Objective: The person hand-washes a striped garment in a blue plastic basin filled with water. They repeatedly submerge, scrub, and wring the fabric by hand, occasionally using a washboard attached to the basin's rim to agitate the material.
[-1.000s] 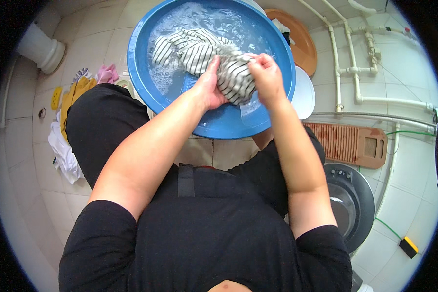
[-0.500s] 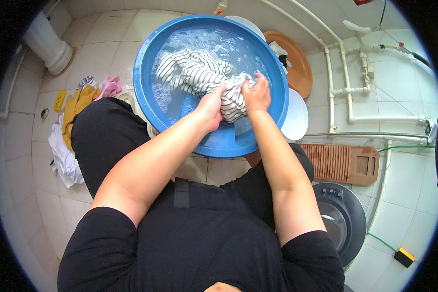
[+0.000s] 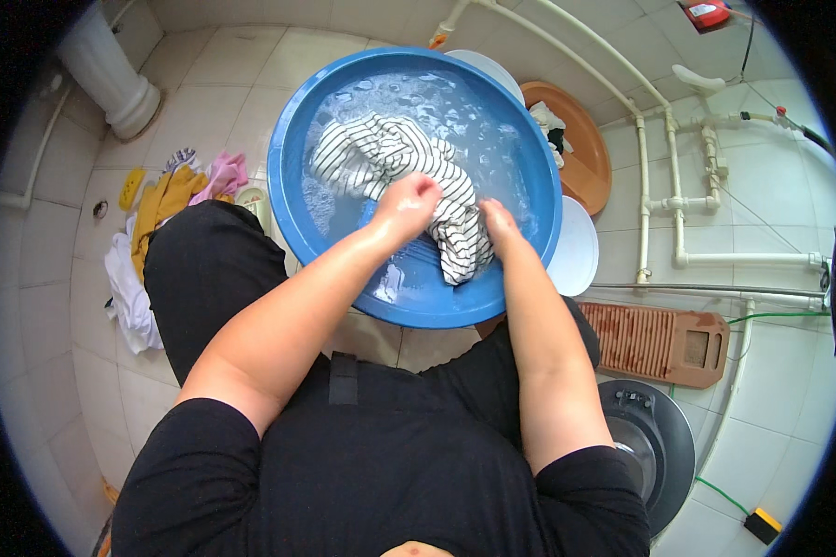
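Note:
A wet black-and-white striped garment (image 3: 452,200) lies in a blue basin (image 3: 281,186) of soapy water. Part of it is bunched up in the water, and its near end hangs over the ribbed slope (image 3: 420,255) inside the basin. My left hand (image 3: 407,210) is curled into a fist at the garment's left edge, its fingertips tucked in. On the other side my right hand (image 3: 500,226) has bent fingers against the cloth's right edge. The cloth between the palms is partly hidden.
Left of my knee lie yellow (image 3: 163,209), pink (image 3: 223,174) and white clothes (image 3: 128,288). A brown tub (image 3: 592,176) and a white lid-like disc (image 3: 576,249) stand at the right. Nearer are a brown washboard (image 3: 655,343), a dark grey basin (image 3: 675,446) and wall pipes (image 3: 673,200).
The basin sits slightly lower and farther right in view. The garment's near end has spread down over the ribbed slope, and my hands have shifted, the left one now more tightly curled.

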Demonstrator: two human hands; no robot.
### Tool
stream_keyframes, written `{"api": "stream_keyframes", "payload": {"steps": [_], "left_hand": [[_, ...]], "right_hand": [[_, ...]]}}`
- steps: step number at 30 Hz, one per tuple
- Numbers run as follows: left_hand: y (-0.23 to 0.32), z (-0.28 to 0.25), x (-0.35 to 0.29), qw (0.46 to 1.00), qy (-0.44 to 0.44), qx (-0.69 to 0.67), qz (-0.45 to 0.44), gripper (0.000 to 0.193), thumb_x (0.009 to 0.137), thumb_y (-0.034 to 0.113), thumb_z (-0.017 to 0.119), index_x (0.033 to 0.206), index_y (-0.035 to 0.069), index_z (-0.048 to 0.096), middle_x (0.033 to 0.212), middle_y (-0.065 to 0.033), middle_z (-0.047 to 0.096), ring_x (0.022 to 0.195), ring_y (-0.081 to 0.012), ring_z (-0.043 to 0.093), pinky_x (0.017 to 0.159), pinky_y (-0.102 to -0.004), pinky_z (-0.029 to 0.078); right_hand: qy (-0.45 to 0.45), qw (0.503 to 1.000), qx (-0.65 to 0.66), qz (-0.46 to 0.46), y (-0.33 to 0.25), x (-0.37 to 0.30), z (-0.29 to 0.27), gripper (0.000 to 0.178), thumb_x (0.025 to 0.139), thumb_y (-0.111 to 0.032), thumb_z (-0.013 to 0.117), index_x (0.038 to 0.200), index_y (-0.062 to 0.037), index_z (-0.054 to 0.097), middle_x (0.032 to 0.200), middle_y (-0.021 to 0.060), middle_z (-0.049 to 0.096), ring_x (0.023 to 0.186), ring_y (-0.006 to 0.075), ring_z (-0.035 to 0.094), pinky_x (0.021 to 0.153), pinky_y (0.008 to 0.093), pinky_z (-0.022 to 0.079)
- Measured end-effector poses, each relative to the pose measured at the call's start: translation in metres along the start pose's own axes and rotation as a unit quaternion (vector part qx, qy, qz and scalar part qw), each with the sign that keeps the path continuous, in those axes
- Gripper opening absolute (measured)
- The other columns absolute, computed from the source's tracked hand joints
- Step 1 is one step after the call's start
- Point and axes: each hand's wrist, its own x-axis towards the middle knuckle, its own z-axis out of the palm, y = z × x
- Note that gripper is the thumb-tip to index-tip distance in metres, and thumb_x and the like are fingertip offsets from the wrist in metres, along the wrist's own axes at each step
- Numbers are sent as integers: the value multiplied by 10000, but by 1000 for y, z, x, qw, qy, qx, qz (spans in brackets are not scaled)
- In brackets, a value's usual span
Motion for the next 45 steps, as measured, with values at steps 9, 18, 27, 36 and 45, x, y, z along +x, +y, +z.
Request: {"api": "stream_keyframes", "payload": {"steps": [9, 18, 27, 36, 45], "left_hand": [[-23, -6, 29, 814, 54, -539, -209, 573, 869, 302, 458, 1254, -83, 281, 1310, -251, 330, 1223, -345, 342, 992, -430, 321], [6, -25, 31, 777, -45, -512, -362, 585, 822, 553, 436, 1007, 7, 539, 897, -164, 601, 802, -282, 590, 776, -431, 459], [-15, 14, 26, 805, -33, -544, -234, 324, 917, 308, 371, 859, 60, 572, 755, -65, 605, 675, -204, 590, 682, -355, 487], [-69, -6, 32, 700, -223, -661, -151, 324, 896, 350, 381, 834, 70, 530, 754, -83, 571, 715, -209, 561, 716, -370, 464], [-7, 3, 24, 856, 57, -408, -313, 263, 883, 267, 426, 1029, 70, 520, 976, -80, 576, 921, -224, 534, 871, -381, 384]], "right_hand": [[65, 959, -232, -152, -14, 9, 15, 574, 661, -388, 620, 1037, 44, 578, 1082, 209, 563, 1024, 278, 524, 870, 337, 401], [-55, 854, -180, -486, -112, -132, 103, 340, 624, -36, 532, 957, -36, 460, 832, 112, 532, 721, 225, 548, 661, 308, 445], [192, 916, -133, -326, -100, -73, 100, 259, 715, -302, 629, 667, -67, 532, 635, 154, 566, 563, 341, 551, 520, 423, 443], [153, 814, -215, -518, -107, -119, 125, 215, 730, -204, 613, 664, -42, 490, 605, 154, 490, 562, 338, 505, 531, 391, 408], [248, 885, -346, -187, -31, -9, 30, 381, 758, -396, 555, 919, -51, 558, 963, 181, 587, 914, 343, 556, 773, 418, 440]]}}
